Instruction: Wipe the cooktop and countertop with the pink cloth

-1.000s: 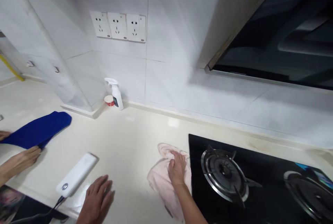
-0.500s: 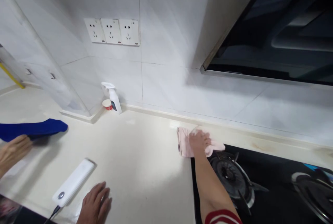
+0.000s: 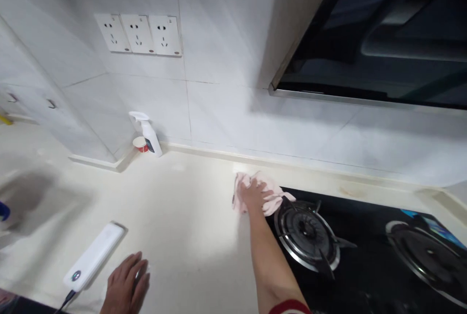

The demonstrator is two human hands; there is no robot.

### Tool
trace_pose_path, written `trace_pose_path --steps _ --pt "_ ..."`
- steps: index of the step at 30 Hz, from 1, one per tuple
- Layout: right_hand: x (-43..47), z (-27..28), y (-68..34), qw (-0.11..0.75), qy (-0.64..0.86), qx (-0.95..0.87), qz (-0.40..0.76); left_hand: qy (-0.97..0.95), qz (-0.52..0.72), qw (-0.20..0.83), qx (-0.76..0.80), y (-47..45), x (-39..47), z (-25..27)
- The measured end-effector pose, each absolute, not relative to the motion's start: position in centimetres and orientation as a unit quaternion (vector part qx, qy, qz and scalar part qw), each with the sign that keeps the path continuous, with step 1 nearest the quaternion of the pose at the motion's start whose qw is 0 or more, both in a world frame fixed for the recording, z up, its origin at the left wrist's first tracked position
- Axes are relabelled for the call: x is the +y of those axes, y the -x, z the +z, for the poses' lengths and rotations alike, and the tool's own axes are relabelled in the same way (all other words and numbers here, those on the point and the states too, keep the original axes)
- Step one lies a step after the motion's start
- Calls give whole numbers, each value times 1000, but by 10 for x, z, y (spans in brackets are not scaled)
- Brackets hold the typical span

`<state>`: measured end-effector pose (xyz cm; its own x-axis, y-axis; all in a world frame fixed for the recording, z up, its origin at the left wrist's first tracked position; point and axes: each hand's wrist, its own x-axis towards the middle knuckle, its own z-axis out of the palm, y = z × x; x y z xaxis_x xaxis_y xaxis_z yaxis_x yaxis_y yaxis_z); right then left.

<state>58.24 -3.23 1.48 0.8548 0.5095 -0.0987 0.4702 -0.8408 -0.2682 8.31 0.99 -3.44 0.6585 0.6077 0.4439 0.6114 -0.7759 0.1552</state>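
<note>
My right hand presses a crumpled pink cloth onto the pale counter, fingers bent over the fabric. The cloth lies at the back left corner of the black gas hob, partly over its edge. Resting flat near the counter's front is my left hand, its fingers stretched out and holding nothing. Just left of that hand lies a white, rounded, oblong device with a black cable plugged into its end.
A white spray bottle and a small red-and-white cup stand by the wall corner. Wall sockets sit above. A dark range hood overhangs the hob. A blue item shows at the left edge.
My right hand has bunched the pink cloth and shifted it slightly relative to the hob. Another person's hand with the blue cloth has moved mostly out of view. My left hand stays put.
</note>
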Motion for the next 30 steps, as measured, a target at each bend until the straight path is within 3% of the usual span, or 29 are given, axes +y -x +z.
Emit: trace_pose_path --steps 5,13,19,30 --pt "-62 9 -521 138 953 -242 120 910 -245 8 -334 -84 14 -37" --pt "-163 1 -446 100 940 -324 28 910 -202 -24 -362 -84 16 -39" --pt "-254 -11 -427 121 928 -353 1 909 -192 -33 -369 -89 15 -36" --pt "-433 -42 -519 183 980 -10 -81 906 -145 -54 -394 -96 10 -24"
